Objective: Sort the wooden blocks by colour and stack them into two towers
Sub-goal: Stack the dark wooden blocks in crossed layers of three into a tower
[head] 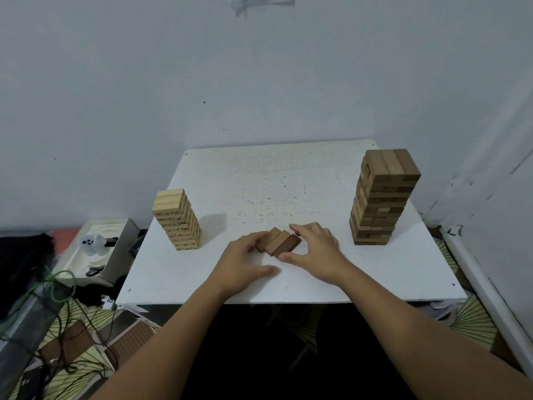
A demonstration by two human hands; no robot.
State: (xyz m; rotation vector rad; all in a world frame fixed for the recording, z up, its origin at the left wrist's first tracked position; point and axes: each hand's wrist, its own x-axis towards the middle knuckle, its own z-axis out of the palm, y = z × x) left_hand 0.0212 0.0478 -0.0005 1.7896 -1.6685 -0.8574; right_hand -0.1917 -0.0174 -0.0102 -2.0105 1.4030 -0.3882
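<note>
Three dark brown blocks [279, 242] lie side by side flat on the white table [288, 183], near its front middle. My left hand [245, 262] touches their left end with its fingertips, thumb stretched along the table. My right hand [313, 251] cups the row from the right, fingers over the far end and thumb at the near end. A light-wood tower [177, 219] stands at the table's left edge. A taller dark-wood tower [380, 197] stands at the right.
A white wall rises right behind the table and along the right side. On the floor to the left sit an open box with a white plastic item [95, 246], green cables [57, 287] and dark clutter. The table's front edge is near my forearms.
</note>
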